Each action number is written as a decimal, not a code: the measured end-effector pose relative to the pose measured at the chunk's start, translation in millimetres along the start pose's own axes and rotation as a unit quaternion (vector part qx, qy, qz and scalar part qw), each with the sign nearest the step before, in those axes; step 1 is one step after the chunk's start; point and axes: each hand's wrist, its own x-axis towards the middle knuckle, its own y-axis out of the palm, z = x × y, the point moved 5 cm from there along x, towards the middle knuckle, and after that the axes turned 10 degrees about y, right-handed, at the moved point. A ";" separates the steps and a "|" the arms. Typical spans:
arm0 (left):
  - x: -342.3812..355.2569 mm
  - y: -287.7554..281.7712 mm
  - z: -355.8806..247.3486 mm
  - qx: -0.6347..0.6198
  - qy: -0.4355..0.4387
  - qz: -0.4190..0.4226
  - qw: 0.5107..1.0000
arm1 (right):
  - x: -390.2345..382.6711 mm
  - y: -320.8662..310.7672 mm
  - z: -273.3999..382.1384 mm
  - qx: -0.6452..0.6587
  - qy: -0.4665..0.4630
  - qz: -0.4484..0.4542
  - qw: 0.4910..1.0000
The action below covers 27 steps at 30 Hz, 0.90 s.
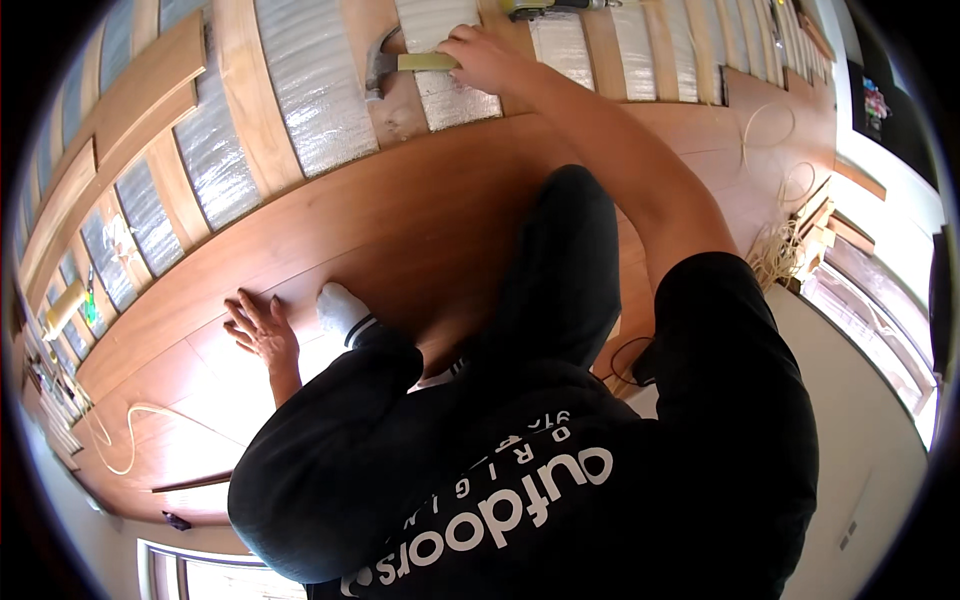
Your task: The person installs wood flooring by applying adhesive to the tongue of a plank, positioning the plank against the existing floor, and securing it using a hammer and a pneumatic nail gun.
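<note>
My right hand (485,60) curls around the handle end of a hammer (420,62), its long axis running leftward over the battens (255,90); my left hand (265,332), farther off, spreads empty on the floorboards (420,200).

Metal-headed hammer (410,62), glossy wood flooring (400,220)

A yellow-and-black power tool (540,10) lies at the top edge, right of centre. A tangle of pale straps (778,252) sits at the right; a cylindrical yellow roll (65,308) rests far left. A bright window (220,580) shows lower left.
</note>
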 end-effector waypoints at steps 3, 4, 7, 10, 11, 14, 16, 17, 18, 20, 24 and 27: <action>-3.1 -3.4 4.5 -0.002 -0.014 0.011 1.000 | -34.6 -13.0 -11.5 0.077 0.051 0.084 0.992; -4.3 -4.6 6.6 0.001 -0.013 0.010 1.000 | -55.2 -13.6 -12.4 0.107 0.095 0.162 0.976; 4.3 -1.7 -1.4 0.003 -0.003 0.016 1.000 | -117.7 -5.6 -39.6 0.066 0.101 0.257 0.959; 2.4 -8.0 -3.8 -0.006 0.007 0.016 1.000 | -146.6 14.6 -42.2 0.013 0.077 0.243 0.967; 2.3 -12.6 -6.7 -0.018 0.013 0.019 1.000 | -140.5 10.9 -34.7 0.019 0.073 0.246 0.966; 4.0 -9.9 -5.3 -0.024 0.070 -0.040 0.996 | -102.5 -8.8 -38.2 -0.063 0.109 0.174 0.977; 1.1 -7.0 -11.6 -0.017 0.094 -0.059 0.994 | -75.8 -11.0 -28.1 -0.044 0.075 0.085 0.993; -2.0 -10.3 -19.3 -0.009 0.120 -0.080 0.989 | -58.7 -5.3 -13.0 -0.014 0.075 0.058 0.995; -8.0 -9.6 -25.6 -0.003 0.111 -0.079 0.991 | -46.1 -4.0 0.1 0.016 0.074 0.032 0.997; -11.8 -10.6 -28.1 0.000 0.092 -0.059 0.994 | -25.2 5.4 12.1 -0.022 0.073 0.034 0.997; -7.0 -8.7 -22.5 -0.010 0.089 -0.030 0.996 | 8.7 11.7 19.8 -0.062 0.116 0.121 0.984; -11.7 -14.7 -26.0 -0.002 0.042 0.016 0.999 | 24.1 -2.6 52.8 -0.062 0.070 0.162 0.982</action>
